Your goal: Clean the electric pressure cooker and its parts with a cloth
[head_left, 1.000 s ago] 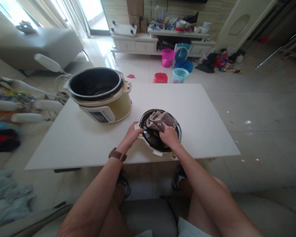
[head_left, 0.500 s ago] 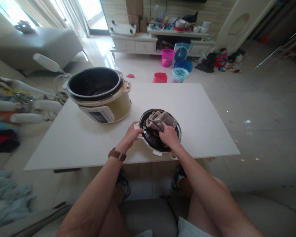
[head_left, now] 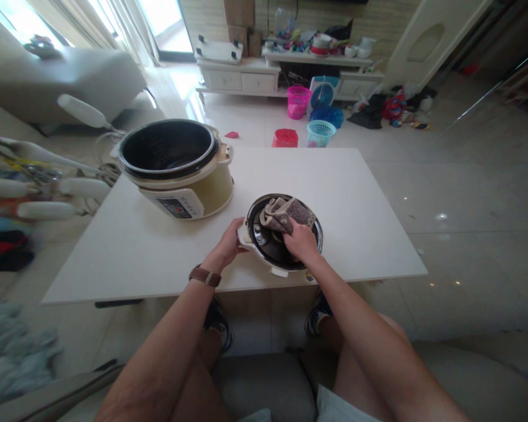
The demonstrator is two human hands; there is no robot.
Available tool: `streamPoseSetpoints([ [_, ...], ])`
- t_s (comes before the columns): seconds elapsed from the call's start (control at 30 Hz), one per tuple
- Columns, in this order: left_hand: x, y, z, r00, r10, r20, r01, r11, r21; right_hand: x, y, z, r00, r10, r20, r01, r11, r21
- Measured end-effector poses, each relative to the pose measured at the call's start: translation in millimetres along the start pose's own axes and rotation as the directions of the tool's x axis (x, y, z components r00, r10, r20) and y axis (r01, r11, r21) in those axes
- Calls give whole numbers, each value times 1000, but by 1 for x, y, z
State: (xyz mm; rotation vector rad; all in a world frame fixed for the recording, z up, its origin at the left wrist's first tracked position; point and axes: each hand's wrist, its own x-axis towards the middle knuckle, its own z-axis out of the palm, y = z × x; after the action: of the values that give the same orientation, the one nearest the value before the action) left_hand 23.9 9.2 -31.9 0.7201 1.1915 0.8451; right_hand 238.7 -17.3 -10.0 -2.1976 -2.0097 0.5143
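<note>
A round pressure cooker lid lies with its dark inner side up near the front edge of the white table. My left hand grips the white handle at the lid's left edge, its fingers partly hidden behind the rim. Bunched in my right hand is a brown patterned cloth, pressed on the inside of the lid. To the left stands the electric pressure cooker body, upright and uncovered, with its dark inner pot showing.
White-padded arms of some stand reach close to the table's left side. Beyond the far edge are a red stool, a light blue basket and a pink basket. A grey sofa is beneath me.
My left hand has shifted slightly left and now sits at the outer side of the lid's handle. The right hand and the cloth look nearly the same.
</note>
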Motion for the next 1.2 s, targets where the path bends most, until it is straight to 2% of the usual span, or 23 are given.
streamPoseSetpoints([
  [0.1, 4, -7, -8, 993, -111, 31, 115, 973, -199, 1, 2, 1, 1000, -9, 1, 9, 1000, -2],
  [0.27, 9, -27, -12, 990, -139, -37, 117, 929, -352, 2, 4, 2, 1000, 2, 6, -2, 1000, 12],
  [0.47, 10, -56, -8, 986, -161, 44, 165, 916, -366, 4, 10, 5, 1000, 9, 4, -9, 998, 56],
  [0.63, 14, -70, -10, 979, -176, 102, 202, 903, -379, 3, 12, 6, 1000, 6, 9, -7, 998, 67],
  [0.97, 17, -68, -5, 977, -170, 133, 207, 909, -362, 2, 10, 5, 1000, 2, 26, -4, 996, 92],
  [1.2, 16, -68, -5, 986, -144, 89, 167, 920, -356, 1, 10, 5, 1000, 4, 22, -6, 995, 95],
])
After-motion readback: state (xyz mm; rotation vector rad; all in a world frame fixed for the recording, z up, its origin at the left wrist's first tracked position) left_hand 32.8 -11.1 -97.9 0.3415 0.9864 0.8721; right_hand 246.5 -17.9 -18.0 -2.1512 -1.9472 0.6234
